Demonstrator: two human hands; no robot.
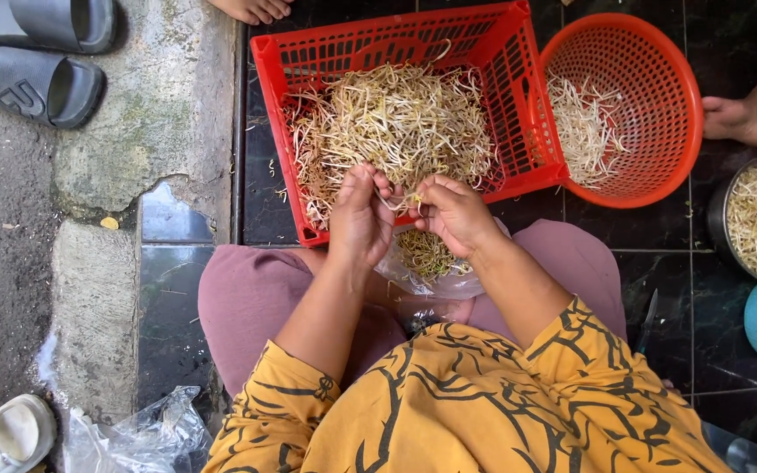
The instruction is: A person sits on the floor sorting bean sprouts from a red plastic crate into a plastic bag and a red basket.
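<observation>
A: Over the rectangular red plastic basket (519, 79) rim, our left hand (359, 219) and right hand (456, 213) both pinch pale bean sprouts (396, 203).

B: Main heap?

A: Sprout pile (392, 123) fills the basket. Clear plastic bag (427, 263) sits on our lap below.

B: Risk?

A: Pinched-off bits could miss the bag if our hands drift forward.

Even, soft daylight (no hard shadows); sharp focus throughout, faint sheen on the glossy black floor tiles (659, 228), mild wide-angle bending toward the corners.
</observation>
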